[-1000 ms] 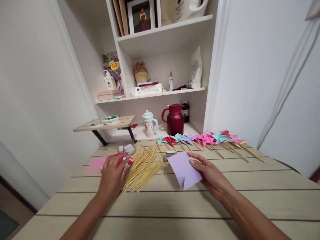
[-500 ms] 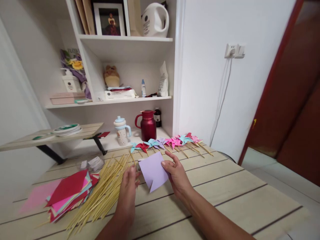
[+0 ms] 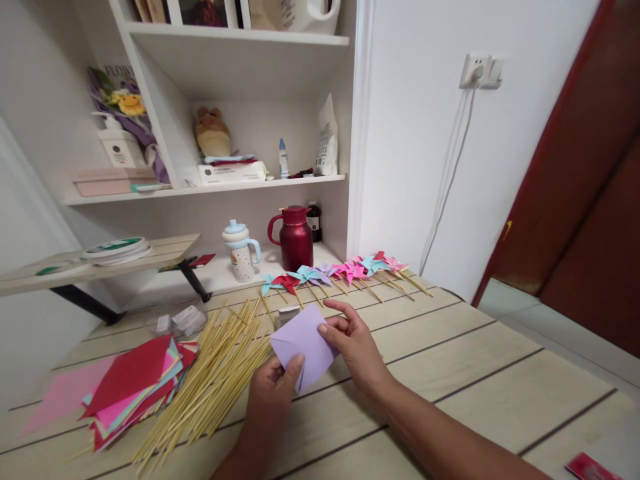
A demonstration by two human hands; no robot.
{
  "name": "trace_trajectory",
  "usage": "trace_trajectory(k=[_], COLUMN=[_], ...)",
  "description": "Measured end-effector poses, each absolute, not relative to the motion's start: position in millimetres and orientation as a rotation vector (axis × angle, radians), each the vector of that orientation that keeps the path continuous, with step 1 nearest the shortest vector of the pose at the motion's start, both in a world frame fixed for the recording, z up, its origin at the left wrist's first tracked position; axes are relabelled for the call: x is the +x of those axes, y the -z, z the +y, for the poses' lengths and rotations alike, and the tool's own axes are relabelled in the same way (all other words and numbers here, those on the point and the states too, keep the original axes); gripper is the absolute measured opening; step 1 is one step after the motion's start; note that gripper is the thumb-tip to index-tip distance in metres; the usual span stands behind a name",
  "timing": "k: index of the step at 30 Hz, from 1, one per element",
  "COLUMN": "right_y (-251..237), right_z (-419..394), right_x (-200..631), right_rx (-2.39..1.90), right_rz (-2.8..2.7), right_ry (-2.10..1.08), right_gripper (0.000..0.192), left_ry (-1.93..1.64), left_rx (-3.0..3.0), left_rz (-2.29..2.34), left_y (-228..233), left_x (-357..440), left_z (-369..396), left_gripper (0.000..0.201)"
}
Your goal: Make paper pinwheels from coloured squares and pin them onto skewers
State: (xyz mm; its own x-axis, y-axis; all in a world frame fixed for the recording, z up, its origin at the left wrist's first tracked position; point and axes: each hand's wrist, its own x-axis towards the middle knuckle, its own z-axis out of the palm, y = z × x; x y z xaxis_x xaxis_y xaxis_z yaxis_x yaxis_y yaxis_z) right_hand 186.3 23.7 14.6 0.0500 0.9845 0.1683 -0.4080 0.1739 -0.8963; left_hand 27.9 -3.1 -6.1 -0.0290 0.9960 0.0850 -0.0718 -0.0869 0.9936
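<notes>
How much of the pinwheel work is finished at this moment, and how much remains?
Done: a row of pinwheels on sticks lies at the table's far edge. In hand: both hands, left and right, hold a lilac paper with cut slits, not yet folded. Left: a paper stack and many loose sticks, so much remains.

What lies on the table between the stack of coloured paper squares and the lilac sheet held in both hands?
In the head view, a loose pile of bamboo sticks lies between the paper stack and the lilac sheet.
</notes>
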Motion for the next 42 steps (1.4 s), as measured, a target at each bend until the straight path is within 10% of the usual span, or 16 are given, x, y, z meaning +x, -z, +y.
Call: trace_trajectory(k=[42], right_y=[-6.3], right_z=[16.4], right_x=[185.0], right_rx=[-0.735], right_rz=[-1.133], right_ry=[-1.388], right_gripper=[0.023], left_ry=[-1.457], left_rx=[1.014], left_rz=[1.007], left_y=[-7.9], left_x=[28.5], left_z=[-13.0], left_gripper=[0.031])
